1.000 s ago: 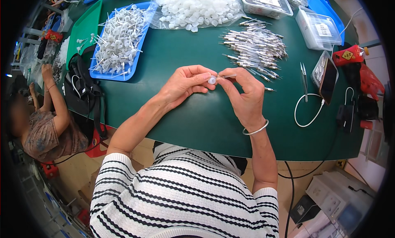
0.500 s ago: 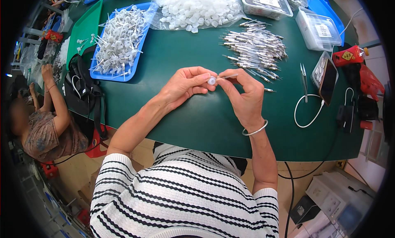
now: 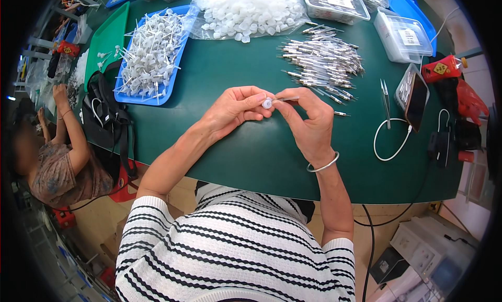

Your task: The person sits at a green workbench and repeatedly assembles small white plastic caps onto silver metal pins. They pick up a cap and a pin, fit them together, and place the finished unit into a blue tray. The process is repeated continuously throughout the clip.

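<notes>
Between thumb and fingers, my left hand pinches a small translucent white cap. My right hand, with a bangle at the wrist, grips a thin metal pin whose near end meets the cap. Both hands are close together above the green table. Beyond my right hand lies a pile of slim metal pins. Past my left hand stands a blue tray heaped with caps that have pins in them. A large mound of loose white caps rests on a plastic bag at the back.
Tweezers, a phone with a white cable and a clear plastic box lie to the right. A red bottle stands at the right edge. On the left are a green tray, a black bag and another person.
Both hands have stayed nearly in place, still holding the cap and the pin together. The whole view has shifted very slightly.
</notes>
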Motion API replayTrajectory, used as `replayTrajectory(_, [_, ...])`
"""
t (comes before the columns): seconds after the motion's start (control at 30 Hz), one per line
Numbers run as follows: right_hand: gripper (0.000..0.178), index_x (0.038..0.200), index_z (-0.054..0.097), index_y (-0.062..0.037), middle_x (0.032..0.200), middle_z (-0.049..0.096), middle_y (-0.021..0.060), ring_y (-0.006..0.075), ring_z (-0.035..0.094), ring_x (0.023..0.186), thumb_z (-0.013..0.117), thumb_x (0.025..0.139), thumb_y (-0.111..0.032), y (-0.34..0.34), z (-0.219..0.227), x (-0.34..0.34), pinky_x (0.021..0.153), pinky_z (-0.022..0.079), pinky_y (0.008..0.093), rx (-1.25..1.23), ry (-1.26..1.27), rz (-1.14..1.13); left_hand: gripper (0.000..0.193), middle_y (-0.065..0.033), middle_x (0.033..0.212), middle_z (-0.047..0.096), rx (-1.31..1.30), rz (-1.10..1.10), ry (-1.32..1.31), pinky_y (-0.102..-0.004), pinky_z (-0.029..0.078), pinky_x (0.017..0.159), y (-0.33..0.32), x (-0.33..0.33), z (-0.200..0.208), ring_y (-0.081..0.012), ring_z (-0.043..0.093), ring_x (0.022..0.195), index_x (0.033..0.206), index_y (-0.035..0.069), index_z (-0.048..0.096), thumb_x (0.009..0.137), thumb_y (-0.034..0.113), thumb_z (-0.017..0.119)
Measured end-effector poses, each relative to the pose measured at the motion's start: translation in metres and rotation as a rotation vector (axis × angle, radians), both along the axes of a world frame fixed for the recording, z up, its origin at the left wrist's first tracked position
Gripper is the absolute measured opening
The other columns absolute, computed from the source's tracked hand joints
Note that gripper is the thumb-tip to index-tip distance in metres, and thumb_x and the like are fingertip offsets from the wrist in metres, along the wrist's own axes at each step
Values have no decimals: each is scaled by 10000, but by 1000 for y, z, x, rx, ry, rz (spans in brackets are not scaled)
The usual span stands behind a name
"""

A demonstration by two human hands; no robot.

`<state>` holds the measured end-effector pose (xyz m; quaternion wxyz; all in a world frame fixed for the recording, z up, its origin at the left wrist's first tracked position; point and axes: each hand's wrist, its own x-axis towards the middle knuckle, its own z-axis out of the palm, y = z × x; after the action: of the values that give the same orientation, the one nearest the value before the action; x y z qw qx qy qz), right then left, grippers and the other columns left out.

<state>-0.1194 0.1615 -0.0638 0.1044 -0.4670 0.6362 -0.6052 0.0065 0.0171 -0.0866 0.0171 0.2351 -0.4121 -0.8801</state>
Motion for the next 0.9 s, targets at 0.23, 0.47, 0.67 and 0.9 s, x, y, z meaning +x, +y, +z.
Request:
replayTrajectory(0.23, [112,835,658,-6,787,666,81,178,637,646,745,765,-11,2,1,-1,567,499,273,50,-10,-10,242,-70,899,667,-10,11,-3,-196,569,707,1,0,0,-117,661,793,1091,-31,635,957,165,590])
replayTrajectory(0.47, [113,845,660,-7,798,671,86,182,644,651,741,767,-4,1,-3,0,572,505,274,30,1,-10,238,-67,898,669,-5,23,-5,-194,570,713,1,-1,1,-114,660,794,1083,-29,638,958,168,589])
replayTrajectory(0.67, [105,850,662,-10,802,677,84,184,648,657,732,772,1,1,-1,-1,575,506,276,44,2,6,231,-67,893,668,0,37,2,-194,569,715,2,0,0,-111,659,792,1069,-23,639,956,173,592])
replayTrajectory(0.9, [96,842,647,-10,795,679,74,180,648,653,722,783,-5,1,1,0,576,506,276,69,20,-10,214,-66,898,664,3,44,14,-197,569,720,2,0,-1,-111,658,794,1046,-19,636,957,170,591])
